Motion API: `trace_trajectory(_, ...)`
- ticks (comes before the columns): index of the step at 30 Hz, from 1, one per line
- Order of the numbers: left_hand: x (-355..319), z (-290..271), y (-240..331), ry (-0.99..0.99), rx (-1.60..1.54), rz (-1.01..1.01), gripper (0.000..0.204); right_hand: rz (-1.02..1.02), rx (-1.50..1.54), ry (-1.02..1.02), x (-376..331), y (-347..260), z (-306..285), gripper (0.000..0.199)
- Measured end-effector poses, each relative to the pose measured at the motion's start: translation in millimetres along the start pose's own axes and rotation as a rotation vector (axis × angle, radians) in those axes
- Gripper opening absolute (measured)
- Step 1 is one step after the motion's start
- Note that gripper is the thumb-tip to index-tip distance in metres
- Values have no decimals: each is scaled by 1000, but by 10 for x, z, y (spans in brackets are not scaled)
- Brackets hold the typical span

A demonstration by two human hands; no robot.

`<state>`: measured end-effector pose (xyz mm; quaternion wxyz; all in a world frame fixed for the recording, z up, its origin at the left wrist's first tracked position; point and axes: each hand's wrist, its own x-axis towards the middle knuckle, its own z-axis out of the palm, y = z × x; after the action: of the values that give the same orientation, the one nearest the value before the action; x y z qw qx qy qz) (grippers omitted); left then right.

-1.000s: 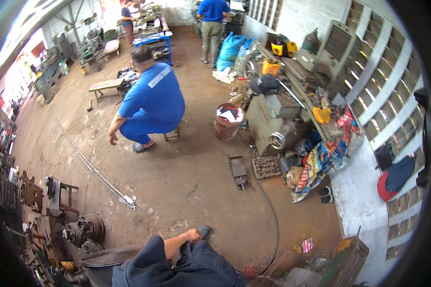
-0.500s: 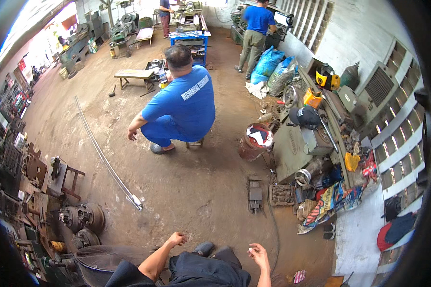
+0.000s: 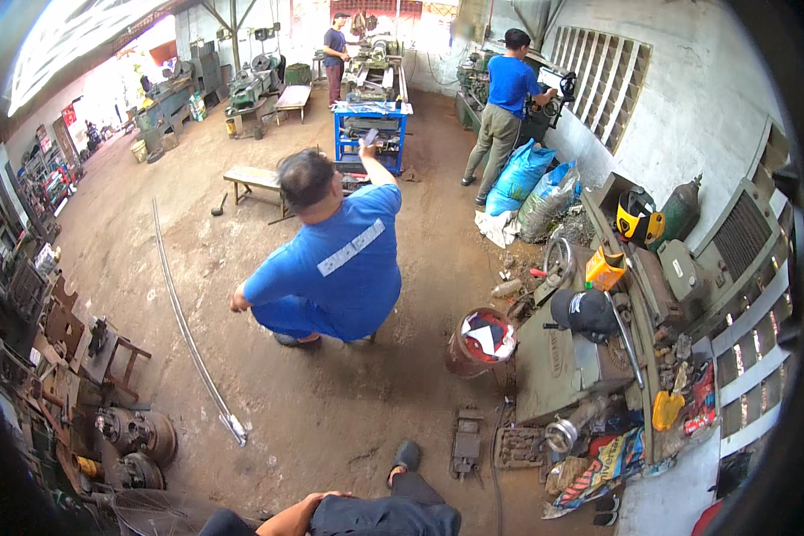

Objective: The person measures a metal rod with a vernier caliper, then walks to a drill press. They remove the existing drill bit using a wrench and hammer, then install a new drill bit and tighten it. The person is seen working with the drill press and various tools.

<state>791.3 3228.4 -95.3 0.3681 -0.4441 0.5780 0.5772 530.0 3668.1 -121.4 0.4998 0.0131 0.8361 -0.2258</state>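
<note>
My left hand lies low at the bottom edge, against my dark clothing; its fingers are hidden, and I make out nothing held in it. My right hand is out of the picture. One foot in a grey clog is stretched forward on the floor. Ahead of me a person in blue sits on a low seat, back turned. That person's right arm reaches up and out, with a small pale object at the hand.
A long thin metal bar lies on the floor at left. To the right stand a red bucket and a cluttered bench carrying a black cap. A fan guard is at lower left. Two people work at machines farther back.
My right hand has left the view, and my left hand has drawn back against my clothing. The seated person has raised the right arm. The view has tilted up.
</note>
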Motion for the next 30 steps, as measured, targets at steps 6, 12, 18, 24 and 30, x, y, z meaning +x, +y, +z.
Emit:
trace_trajectory(6,185,-987,1868,40,137,182,88,-149,441,-141,1046,-2253,-1003,16)
trace_trajectory(12,238,-1636,3031,152,268,194,99,-452,417,-38,1376,-4917,-1841,18)
trace_trajectory(18,1093,-2783,3868,25,330,131,88,-477,291,-96,1880,-5942,-1894,20)
trace_trajectory(24,1562,-3982,4866,126,527,368,67,-678,222,18,2484,-5392,-1779,28)
trace_trajectory(30,1450,-4656,6079,154,115,549,46,-82,678,-84,2737,-5503,-1686,28)
